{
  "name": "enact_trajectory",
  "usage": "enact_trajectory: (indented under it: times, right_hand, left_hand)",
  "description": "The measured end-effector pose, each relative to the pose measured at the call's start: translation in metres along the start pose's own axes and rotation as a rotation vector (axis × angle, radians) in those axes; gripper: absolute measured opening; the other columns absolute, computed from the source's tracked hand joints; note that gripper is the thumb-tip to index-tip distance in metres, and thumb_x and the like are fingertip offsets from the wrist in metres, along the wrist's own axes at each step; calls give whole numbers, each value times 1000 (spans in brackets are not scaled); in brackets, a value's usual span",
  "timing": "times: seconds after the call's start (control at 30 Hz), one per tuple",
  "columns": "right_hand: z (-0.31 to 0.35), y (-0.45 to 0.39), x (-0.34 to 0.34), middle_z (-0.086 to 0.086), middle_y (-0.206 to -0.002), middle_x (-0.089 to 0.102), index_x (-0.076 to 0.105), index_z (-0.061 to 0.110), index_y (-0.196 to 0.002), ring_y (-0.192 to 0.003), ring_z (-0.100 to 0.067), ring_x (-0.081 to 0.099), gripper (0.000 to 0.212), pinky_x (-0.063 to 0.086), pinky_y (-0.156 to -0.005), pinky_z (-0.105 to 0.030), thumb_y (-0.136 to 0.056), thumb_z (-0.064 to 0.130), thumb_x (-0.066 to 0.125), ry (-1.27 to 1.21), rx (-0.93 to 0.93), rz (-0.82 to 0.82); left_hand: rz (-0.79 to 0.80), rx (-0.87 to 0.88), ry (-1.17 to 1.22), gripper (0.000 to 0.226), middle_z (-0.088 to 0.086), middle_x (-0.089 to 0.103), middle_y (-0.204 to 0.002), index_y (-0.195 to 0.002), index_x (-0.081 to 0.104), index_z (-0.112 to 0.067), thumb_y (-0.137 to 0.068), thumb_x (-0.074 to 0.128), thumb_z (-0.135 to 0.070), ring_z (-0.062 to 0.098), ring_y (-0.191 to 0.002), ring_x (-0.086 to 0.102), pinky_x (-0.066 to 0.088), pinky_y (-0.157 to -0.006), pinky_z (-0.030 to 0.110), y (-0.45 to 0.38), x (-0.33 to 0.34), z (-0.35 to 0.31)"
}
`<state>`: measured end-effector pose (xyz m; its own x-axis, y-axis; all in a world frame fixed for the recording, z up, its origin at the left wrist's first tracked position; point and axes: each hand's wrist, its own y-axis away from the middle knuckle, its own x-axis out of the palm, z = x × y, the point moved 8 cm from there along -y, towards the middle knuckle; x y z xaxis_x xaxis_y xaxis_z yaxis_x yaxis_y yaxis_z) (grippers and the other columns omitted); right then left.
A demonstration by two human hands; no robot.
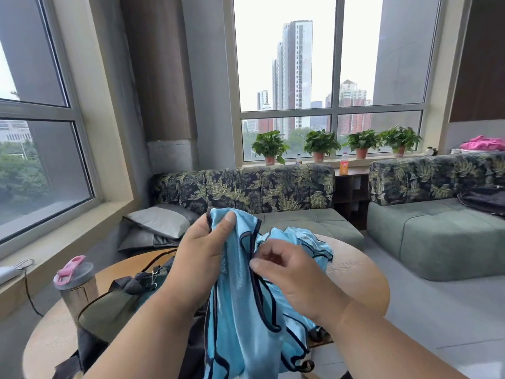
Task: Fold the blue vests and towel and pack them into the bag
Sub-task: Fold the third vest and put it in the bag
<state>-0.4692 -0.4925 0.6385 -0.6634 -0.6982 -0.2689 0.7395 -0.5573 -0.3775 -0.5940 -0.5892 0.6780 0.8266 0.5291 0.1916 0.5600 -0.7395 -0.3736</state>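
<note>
Our left fingers (228,218) pinch the top edge of a blue vest (240,310), thumb pressed on its dark trim; our left hand (202,250) lifts it above the surface (355,272). At three o'clock from it, our right hand (287,272) closes on the trim of the same vest. The vest hangs down toward six o'clock. At nine o'clock lies the bag (114,305), and beyond it a bottle (75,283).

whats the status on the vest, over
Left hand pinching vest top edge, right hand gripping its trim. Vest unfolded, held over table. Bag left, unobstructed.
</note>
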Motion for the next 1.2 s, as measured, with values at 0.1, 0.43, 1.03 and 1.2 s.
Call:
enact_trajectory:
  times: [0.1,0.43,1.03,1.2]
  right_hand:
    - [-21,5,17,9,-102,54,65,38,-88,-88,-6,55,10,42,-84,-17,-93,38,74,219,17,124]
    - [-36,12,54,-12,-98,55,57,4,-78,-100,-27,53,46,44,-95,-55,-106,36,40,558,-32,384]
    - [-28,-15,-9,1,-73,60,58,26,-91,-68,-11,50,11,47,-68,-40,-92,33,65,224,30,21]
    - [22,-36,-12,-19,-97,71,64,17,-97,-89,-29,68,11,57,-86,-52,-89,15,71,-208,6,29]
  left_hand:
    - [-7,16,30,27,20,74,-96,-103,72,-13,-98,65,-37,31,-85,68,53,-85,49,-4,-7,-3]
    - [-43,41,50,19,12,74,-84,-96,73,-18,-103,59,-29,22,-69,70,59,-64,35,-5,-18,-4]
    - [-399,80,-186,19,-2,78,-88,-99,75,-19,-104,65,-34,12,-78,70,54,-76,34,-27,-97,-22]
    - [-380,4,53,38,10,78,-113,-114,76,-18,-93,75,-49,31,-107,75,62,-91,49,-75,-102,-75]
